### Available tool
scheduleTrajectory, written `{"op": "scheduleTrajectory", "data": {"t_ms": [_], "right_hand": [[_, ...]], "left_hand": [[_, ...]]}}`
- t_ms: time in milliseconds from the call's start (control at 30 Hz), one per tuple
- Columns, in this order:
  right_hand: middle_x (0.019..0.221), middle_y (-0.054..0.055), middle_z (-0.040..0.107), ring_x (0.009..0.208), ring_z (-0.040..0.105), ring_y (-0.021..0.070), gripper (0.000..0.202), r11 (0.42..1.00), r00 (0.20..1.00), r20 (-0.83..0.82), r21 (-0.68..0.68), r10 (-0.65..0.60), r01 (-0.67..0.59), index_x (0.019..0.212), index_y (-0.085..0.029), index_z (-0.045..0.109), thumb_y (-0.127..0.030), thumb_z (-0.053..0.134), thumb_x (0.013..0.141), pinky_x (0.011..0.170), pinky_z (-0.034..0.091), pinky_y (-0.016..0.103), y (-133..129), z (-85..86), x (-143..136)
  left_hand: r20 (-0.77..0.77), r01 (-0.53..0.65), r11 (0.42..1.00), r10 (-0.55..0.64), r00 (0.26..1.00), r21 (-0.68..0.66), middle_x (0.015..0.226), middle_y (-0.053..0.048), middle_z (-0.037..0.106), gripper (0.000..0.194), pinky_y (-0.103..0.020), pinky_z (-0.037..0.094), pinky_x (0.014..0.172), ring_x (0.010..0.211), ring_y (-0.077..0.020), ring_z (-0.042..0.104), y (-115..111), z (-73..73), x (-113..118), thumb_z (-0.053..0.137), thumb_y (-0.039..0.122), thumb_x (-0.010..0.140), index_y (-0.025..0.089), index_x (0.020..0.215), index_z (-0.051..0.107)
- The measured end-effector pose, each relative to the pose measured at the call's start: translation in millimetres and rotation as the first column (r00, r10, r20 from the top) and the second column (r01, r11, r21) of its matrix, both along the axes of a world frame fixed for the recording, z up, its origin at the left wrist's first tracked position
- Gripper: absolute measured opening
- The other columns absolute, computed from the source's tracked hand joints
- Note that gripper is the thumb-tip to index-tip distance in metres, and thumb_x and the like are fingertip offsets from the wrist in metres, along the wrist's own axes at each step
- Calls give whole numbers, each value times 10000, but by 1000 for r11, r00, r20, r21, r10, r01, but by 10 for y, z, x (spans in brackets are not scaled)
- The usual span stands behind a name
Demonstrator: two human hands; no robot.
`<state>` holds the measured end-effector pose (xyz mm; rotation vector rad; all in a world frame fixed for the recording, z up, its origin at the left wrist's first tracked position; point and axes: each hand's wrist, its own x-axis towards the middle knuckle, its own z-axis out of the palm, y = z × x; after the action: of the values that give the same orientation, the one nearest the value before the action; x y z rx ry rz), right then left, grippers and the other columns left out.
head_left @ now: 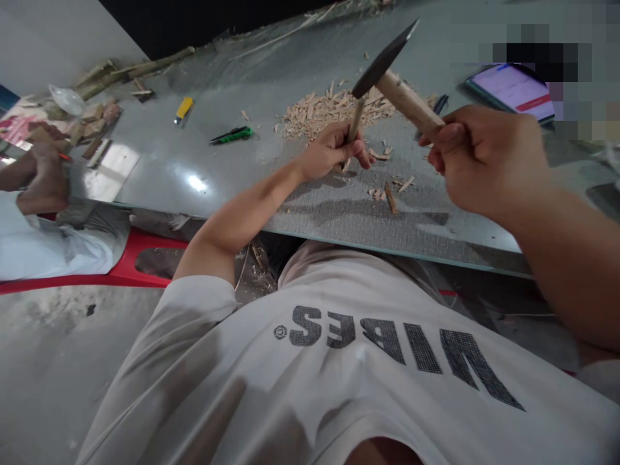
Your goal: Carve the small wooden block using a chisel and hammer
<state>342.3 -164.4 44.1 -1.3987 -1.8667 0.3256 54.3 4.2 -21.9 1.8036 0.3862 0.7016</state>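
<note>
My right hand [484, 155] is closed round the pale wooden handle of a hammer [409, 100], whose dark metal head is raised at the upper middle. Below that head, my left hand [336, 150] grips a thin wooden-looking rod [356, 119] that stands nearly upright, its top close under the hammer head; whether they touch is hard to tell. The rod's lower end is partly hidden by my fingers. Pale wood chips [314, 113] lie heaped behind my left hand. A small brown stick [391, 198] rests on the table nearer to me, beside a few loose chips.
On the grey table [217, 187] lie a green cutter [232, 135], a yellow cutter [183, 110] and, at the right, a lit phone [511, 93]. Wood scraps [97, 116] are piled at the far left, near another person's arm [43, 174]. A red stool [145, 258] stands below the edge.
</note>
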Motion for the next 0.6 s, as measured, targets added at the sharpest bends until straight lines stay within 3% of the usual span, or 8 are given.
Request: {"op": "scheduleTrajectory", "data": {"t_ms": [133,267,367,600], "right_hand": [[786,63,650,679,575,135,1167,999,998,-56,40,8,-6,1206,-210,838,-1239,294,1139,746,444,371,12,-25,3],[761,66,635,655,570,131,1189,999,997,-75,50,11,-7,1204,-194,859,-1247,312,1129,705,417,356,83,-107,42],[760,72,642,665,581,134,1209,999,998,-66,37,10,-7,1204,-181,872,-1245,301,1134,721,437,360,134,-149,88],[805,58,694,679,583,127,1061,999,998,-41,36,40,-38,1199,-190,847,-1150,393,1206,740,442,351,148,-154,118]], "left_hand": [[3,-42,999,42,999,11,1094,-84,952,759,-633,685,1224,1107,-315,880,-42,27,-2,817,1062,1086,312,1022,714],[51,-40,999,40,998,15,1015,-65,929,762,-629,706,1266,1131,-312,889,-51,-13,43,759,1060,1127,307,1042,677],[79,12,1000,-14,997,28,967,-64,912,800,-587,724,1242,1084,-293,884,-20,-53,64,807,1094,1068,310,1032,650],[2,1,990,-1,1000,142,1138,-137,924,781,-517,695,1130,1136,-332,874,-63,-31,64,794,1064,1065,284,1094,781]]}}
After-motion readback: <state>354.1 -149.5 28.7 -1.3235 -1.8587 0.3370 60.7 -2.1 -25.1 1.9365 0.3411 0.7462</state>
